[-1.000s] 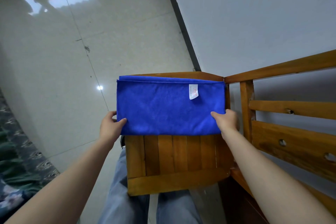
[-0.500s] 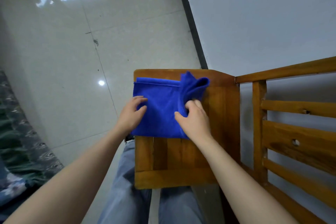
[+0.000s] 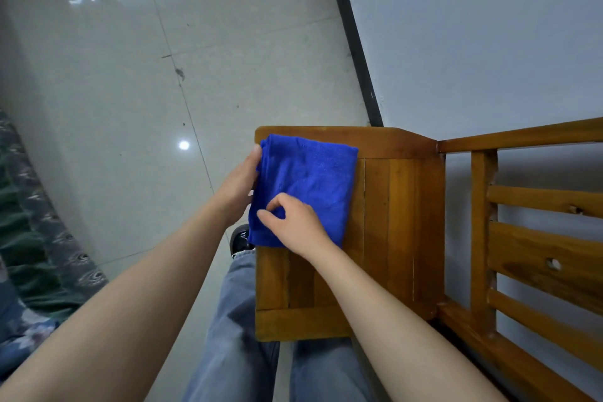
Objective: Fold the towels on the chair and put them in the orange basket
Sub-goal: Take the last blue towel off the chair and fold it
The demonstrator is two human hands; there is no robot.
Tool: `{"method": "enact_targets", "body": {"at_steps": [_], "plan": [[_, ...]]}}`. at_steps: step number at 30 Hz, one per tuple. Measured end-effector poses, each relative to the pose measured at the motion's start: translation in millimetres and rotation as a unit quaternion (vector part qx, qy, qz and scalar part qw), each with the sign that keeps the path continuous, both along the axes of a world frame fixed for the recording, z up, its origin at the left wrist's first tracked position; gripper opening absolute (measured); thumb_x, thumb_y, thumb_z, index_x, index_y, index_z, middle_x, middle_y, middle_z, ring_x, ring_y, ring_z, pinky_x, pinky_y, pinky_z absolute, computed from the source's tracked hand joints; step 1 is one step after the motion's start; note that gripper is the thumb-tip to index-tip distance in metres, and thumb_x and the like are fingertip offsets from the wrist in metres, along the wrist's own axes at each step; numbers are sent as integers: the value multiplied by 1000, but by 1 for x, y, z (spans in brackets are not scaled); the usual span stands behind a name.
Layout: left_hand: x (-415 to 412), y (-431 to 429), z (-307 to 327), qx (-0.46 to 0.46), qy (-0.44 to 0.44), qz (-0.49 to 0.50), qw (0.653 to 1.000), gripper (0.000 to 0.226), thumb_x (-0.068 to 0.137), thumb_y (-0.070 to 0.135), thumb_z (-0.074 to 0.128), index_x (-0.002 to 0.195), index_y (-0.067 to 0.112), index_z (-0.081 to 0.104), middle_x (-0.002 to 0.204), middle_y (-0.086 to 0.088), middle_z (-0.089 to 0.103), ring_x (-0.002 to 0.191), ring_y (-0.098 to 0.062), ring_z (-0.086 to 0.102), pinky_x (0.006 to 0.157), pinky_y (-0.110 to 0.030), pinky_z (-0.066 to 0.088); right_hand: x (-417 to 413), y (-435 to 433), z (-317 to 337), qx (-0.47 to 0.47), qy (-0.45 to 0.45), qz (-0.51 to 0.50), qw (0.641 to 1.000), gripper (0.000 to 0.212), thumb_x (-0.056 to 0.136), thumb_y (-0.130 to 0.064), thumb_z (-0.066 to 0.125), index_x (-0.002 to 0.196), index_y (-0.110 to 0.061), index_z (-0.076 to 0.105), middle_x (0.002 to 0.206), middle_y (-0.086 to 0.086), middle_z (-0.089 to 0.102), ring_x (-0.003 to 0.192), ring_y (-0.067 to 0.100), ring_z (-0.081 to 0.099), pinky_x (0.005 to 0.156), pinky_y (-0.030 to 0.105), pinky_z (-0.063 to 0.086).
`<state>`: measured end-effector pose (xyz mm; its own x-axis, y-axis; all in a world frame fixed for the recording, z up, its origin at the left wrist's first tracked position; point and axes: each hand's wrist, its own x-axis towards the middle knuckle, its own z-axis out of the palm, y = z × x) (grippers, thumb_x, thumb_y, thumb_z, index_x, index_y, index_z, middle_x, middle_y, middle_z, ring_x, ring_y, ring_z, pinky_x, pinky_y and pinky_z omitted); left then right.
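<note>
A blue towel [image 3: 313,179], folded into a narrow rectangle, lies on the left part of the wooden chair seat [image 3: 391,206]. My left hand [image 3: 239,181] holds the towel's left edge, fingers tucked behind it and thumb near the top corner. My right hand [image 3: 293,222] rests on the towel's lower part, with thumb and forefinger pinching the cloth. The orange basket is not in view.
The chair's slatted backrest [image 3: 538,238] rises on the right, against a grey wall [image 3: 473,42]. Glossy tiled floor [image 3: 130,108] spreads to the left. A patterned dark cloth [image 3: 29,238] lies at the far left. My legs in jeans [image 3: 248,352] stand before the seat.
The towel went from a wide rectangle to half that width: my right hand carried the right side over to the left. Both hands have moved to the left part of the seat.
</note>
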<state>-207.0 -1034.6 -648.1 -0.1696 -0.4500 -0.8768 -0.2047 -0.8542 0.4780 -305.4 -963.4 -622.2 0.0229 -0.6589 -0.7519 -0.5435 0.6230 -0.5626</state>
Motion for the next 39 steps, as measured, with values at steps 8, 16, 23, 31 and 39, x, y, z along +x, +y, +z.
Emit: {"method": "enact_targets", "body": {"at_steps": [8,16,23,31,39], "plan": [[-11,15,-9,-236,-203,-25,950,45,88,6,51,130,23,49,93,1,56,78,-12,54,70,-26,49,-46,12,-6,-121,226,152,954,46,98,-31,39,142,-19,35,155,8,19,143,24,13,114,37,21],[-13,42,-30,-496,-387,-395,669,60,78,15,47,137,12,37,141,-22,42,132,-36,33,101,-52,36,-65,19,-42,-96,274,375,880,78,94,-53,35,147,-25,-14,154,10,-24,141,29,-23,115,45,-8],[-7,23,-41,-342,-344,-590,646,70,93,52,35,148,29,-2,157,-5,-11,144,-26,-10,114,-51,0,-80,6,-47,-88,231,416,875,86,89,-56,45,148,-28,-11,155,7,-23,142,26,-22,116,43,-5],[22,70,-46,-580,-287,-562,515,82,67,47,71,134,15,36,139,-19,46,131,-36,27,103,-53,31,-88,69,-56,-240,302,354,852,79,65,-53,75,128,-11,55,139,12,49,130,29,45,100,43,43],[26,103,-52,-494,-287,-638,516,120,38,56,85,136,13,31,142,-21,34,128,-41,27,88,-61,44,-74,100,-66,-215,314,331,863,101,41,-41,90,129,-10,54,137,16,50,128,34,46,96,48,44]]}}
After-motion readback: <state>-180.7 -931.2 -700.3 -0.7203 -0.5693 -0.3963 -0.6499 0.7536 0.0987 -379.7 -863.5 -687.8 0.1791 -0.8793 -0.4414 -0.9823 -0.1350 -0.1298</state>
